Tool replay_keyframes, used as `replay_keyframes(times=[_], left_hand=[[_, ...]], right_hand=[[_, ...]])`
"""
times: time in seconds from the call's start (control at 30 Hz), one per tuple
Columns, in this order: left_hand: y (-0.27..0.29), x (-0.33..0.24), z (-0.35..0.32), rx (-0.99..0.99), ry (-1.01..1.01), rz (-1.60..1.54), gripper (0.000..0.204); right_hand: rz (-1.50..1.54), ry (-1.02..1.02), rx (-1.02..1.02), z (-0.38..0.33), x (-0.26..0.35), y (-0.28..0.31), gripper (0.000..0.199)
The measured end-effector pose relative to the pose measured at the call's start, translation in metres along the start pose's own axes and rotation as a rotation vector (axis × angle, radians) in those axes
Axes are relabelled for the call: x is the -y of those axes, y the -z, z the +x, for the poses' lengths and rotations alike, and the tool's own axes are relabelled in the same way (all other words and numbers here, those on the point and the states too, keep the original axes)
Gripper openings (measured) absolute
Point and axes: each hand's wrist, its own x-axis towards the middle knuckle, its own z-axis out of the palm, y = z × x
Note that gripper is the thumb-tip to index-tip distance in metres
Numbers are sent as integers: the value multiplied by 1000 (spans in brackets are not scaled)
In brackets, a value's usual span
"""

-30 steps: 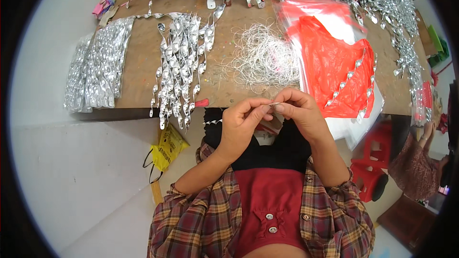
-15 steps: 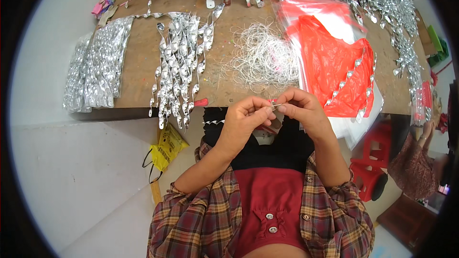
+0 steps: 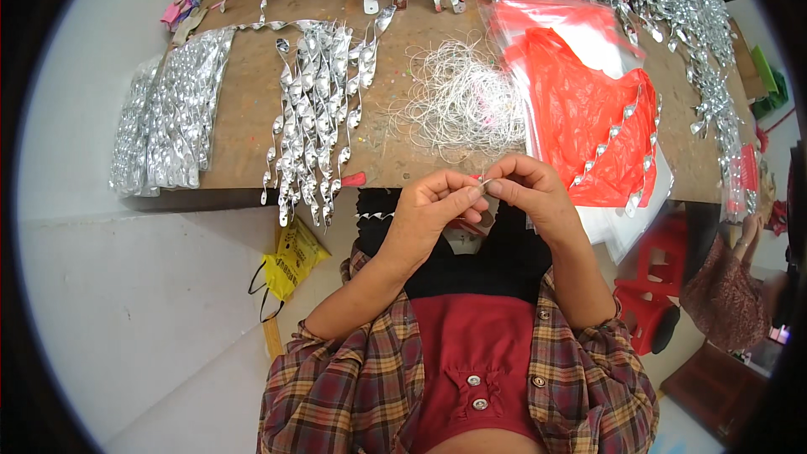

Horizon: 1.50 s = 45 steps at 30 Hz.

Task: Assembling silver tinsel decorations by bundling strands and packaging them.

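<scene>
At the table's front edge my left hand (image 3: 435, 206) and my right hand (image 3: 531, 193) meet fingertip to fingertip. Both are closed in a pinch on a short bit of thin pale string (image 3: 484, 184), mostly hidden by the fingers. Just beyond them lies a loose tangle of white string (image 3: 462, 97). To its left, a bunch of silver twisted strips (image 3: 315, 109) hangs partly over the edge. On the right, two more twisted strips (image 3: 607, 143) rest on a red plastic bag (image 3: 563, 109).
Bagged silver twists (image 3: 189, 109) are stacked at the table's (image 3: 244, 134) left end, beside the white wall. More silver strips (image 3: 672, 25) heap along the back and right. Below the table hang a yellow bag (image 3: 294, 261) and, at right, red stools (image 3: 651, 286). A person (image 3: 731, 294) is at the far right.
My fingertips have drawn slightly closer together, covering more of the string. The person at the far right has shifted slightly. The table's contents look unmoved.
</scene>
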Motion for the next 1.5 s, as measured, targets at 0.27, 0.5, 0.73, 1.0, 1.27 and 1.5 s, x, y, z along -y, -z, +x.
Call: replay_keyframes(times=[0.27, 0.5, 0.73, 1.0, 1.27, 1.5], left_hand=[[-1, 2, 1, -7, -10, -31, 17], [2, 7, 3, 3, -61, -9, 17], [3, 8, 3, 8, -13, -26, 14], [2, 6, 2, 21, -27, -54, 12], [2, 5, 2, 14, -29, -63, 12], [3, 7, 2, 16, -10, -69, 12]], right_hand=[[-89, 67, -52, -1, -2, -1, 9], [-385, 254, -51, 0, -5, 1, 8], [-289, 209, -33, -1, -5, 0, 8], [7, -20, 16, -2, -4, 0, 9], [19, -2, -14, -1, -2, -3, 9], [40, 5, 10, -1, -4, -4, 10]])
